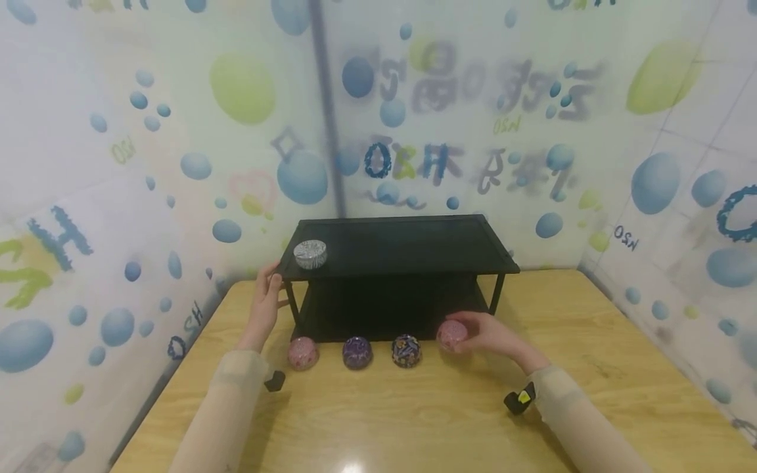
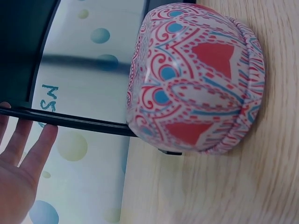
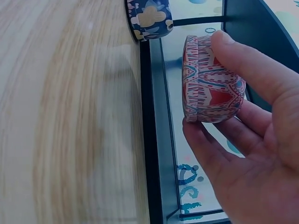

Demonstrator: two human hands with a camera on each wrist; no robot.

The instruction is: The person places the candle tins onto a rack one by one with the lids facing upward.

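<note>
My right hand (image 1: pixel 481 334) pinches a small round tin (image 3: pixel 212 79) with a red, white and blue pattern, thumb on one side and fingers on the other. It is at the front right of the lower tier of a black two-tier shelf (image 1: pixel 402 246). My left hand (image 1: pixel 264 305) holds the shelf's front left corner, its fingertips against the slim black leg (image 2: pixel 84 123). Close by stands a second red-patterned tin (image 2: pixel 201 79). A purple tin (image 1: pixel 357 353) and a dark blue floral tin (image 3: pixel 152 18) stand between the two red ones, in front of the shelf.
On the shelf's top, at the left, sits a black-and-white patterned tin (image 1: pixel 310 254). The shelf stands on a wooden table (image 1: pixel 402 420), near a wall covering (image 1: pixel 248 157) printed with blue and green dots. Similar panels rise on the left and right.
</note>
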